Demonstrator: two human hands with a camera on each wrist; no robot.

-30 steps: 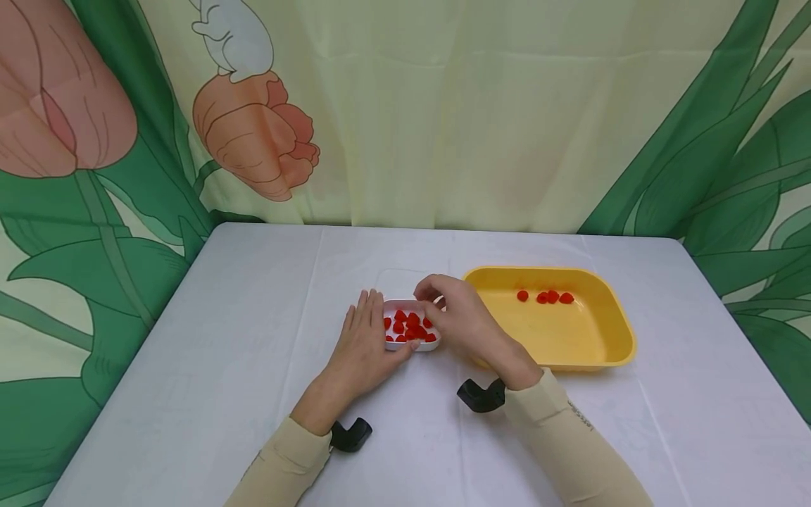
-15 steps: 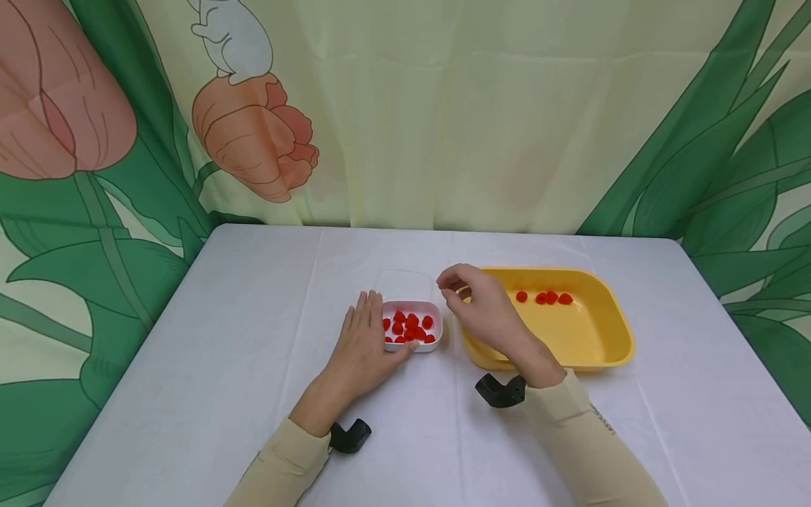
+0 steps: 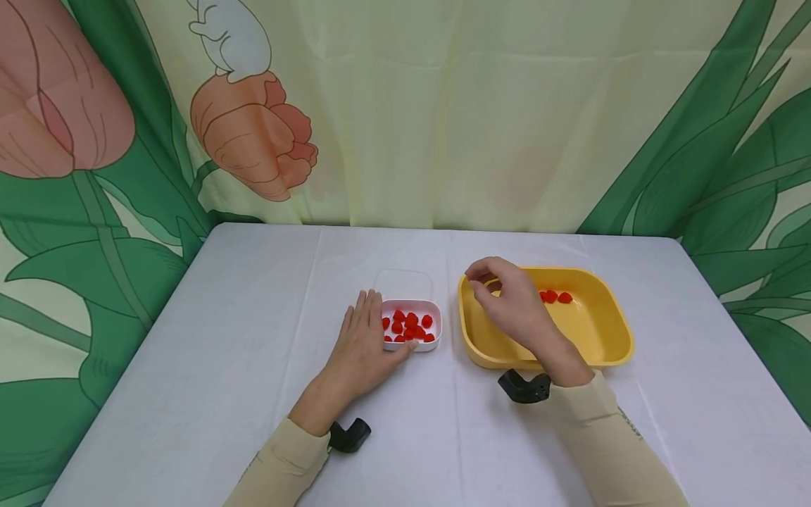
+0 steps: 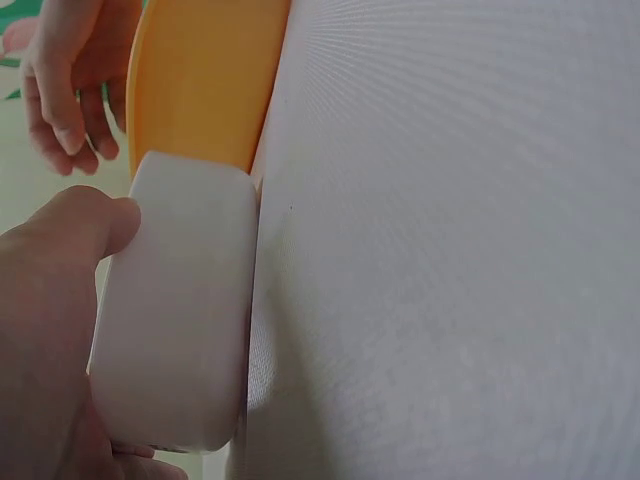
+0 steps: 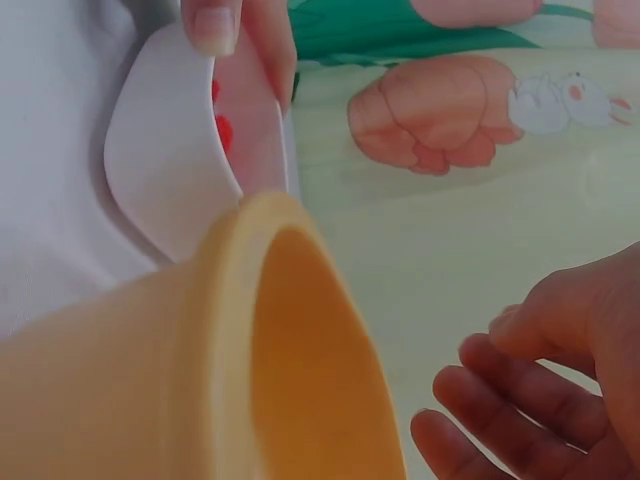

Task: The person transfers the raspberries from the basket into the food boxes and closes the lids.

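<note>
My left hand (image 3: 358, 348) rests against a small white box (image 4: 180, 300) with a pinkish-white inside. In the head view its fingers lie straight along the box's left side, and the thumb touches the front rim. Several small red berry-like pieces (image 3: 412, 320) lie in the box. Over the left part of a yellow tray (image 3: 624, 338) hovers my right hand (image 3: 512, 303), its fingers loosely bent with nothing seen between them. More red pieces (image 3: 564, 298) sit towards the tray's back, partly hidden by that hand.
A clear, faint-edged lid or flap (image 3: 404, 283) lies behind the box on the white-covered table (image 3: 253, 296). The tray stands just right of the box. A printed curtain (image 3: 443, 127) hangs behind the table.
My right hand has drawn away from the white box to the right and now hovers over the yellow tray. The left hand has stayed at the box.
</note>
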